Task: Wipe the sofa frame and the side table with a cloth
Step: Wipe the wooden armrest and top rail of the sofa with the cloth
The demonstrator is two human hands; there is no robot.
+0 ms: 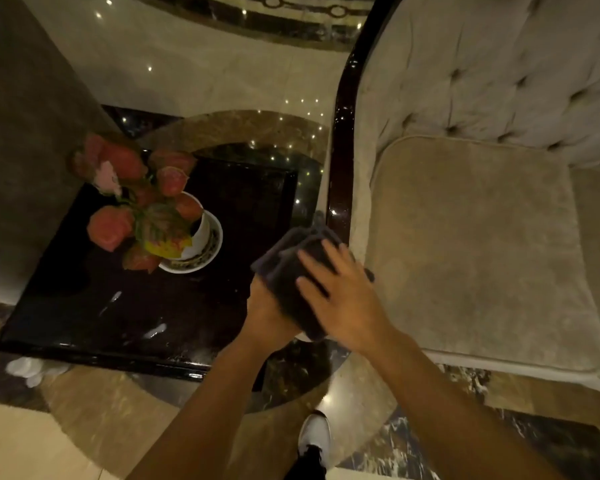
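A dark folded cloth (289, 268) is held between both hands, above the gap between the side table and the sofa. My left hand (266, 313) grips it from underneath. My right hand (340, 292) lies flat on top of it, fingers spread. The glossy dark square side table (118, 306) stands to the left, with white smears near its front edge. The sofa's dark polished wooden frame (342, 140) runs up just beyond the cloth, along the beige tufted sofa (482, 237).
A white pot with red-leaved plant (160, 216) stands on the table's middle. A grey upholstered seat (25, 150) borders the table on the left. Polished marble floor lies all around; my white shoe (315, 434) is below.
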